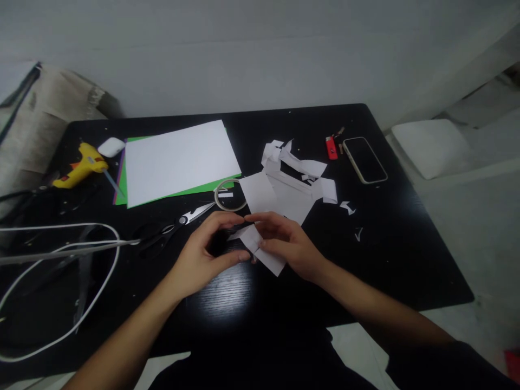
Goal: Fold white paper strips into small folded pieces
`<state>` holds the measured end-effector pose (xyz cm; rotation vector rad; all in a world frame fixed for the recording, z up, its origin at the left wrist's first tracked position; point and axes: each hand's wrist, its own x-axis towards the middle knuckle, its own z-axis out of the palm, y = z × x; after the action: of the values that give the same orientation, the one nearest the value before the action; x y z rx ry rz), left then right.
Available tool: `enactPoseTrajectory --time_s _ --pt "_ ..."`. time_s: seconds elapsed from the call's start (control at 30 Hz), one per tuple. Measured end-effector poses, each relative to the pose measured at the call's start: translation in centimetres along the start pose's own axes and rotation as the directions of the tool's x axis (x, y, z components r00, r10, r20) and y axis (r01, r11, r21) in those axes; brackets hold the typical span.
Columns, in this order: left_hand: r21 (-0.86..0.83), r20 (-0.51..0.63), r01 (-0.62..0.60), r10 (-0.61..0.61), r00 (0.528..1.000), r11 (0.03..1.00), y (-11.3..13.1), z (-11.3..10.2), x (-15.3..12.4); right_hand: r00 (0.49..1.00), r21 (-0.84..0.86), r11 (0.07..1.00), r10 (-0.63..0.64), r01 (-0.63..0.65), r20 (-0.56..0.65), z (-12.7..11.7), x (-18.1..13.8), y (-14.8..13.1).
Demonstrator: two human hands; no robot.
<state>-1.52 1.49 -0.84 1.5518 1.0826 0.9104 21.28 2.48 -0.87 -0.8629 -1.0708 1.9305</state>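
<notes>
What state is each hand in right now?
Left hand: half-curled at the folded paper; whether it's holding can't be told.
Right hand: closed, holding the folded paper.

We're holding paper [273, 261] in our right hand [298, 246]; left hand [202, 253] alongside, scissors [183, 220] ahead-left of it, ring [215, 197] ahead.

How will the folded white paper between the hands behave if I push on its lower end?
The folded white paper is probably very light, being a small, thin-looking piece. Its flat lower end would likely bend easily; the folded part under the right hand's thumb may feel slightly stiffer.
</notes>
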Motion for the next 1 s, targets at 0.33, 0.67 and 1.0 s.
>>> enactPoseTrajectory --time_s 0.33,0.67,1.0 --pt "-0.01 0.146 -0.005 0.007 0.989 1.0 0.5 -0.09 -0.27 0.996 -0.085 0.996 0.039 -0.032 0.076 -0.28 -0.14 -0.5" --pt "0.4 0.086 -0.242 0.227 0.97 0.884 0.14 -0.73 -0.27 0.989 -0.269 0.958 0.065 -0.1 -0.136 -0.34 0.17 -0.45" --pt "0.499 0.103 -0.308 0.298 0.949 0.81 0.33 -0.5 -0.34 0.984 -0.285 0.958 -0.013 -0.038 -0.177 -0.33 0.28 -0.15"
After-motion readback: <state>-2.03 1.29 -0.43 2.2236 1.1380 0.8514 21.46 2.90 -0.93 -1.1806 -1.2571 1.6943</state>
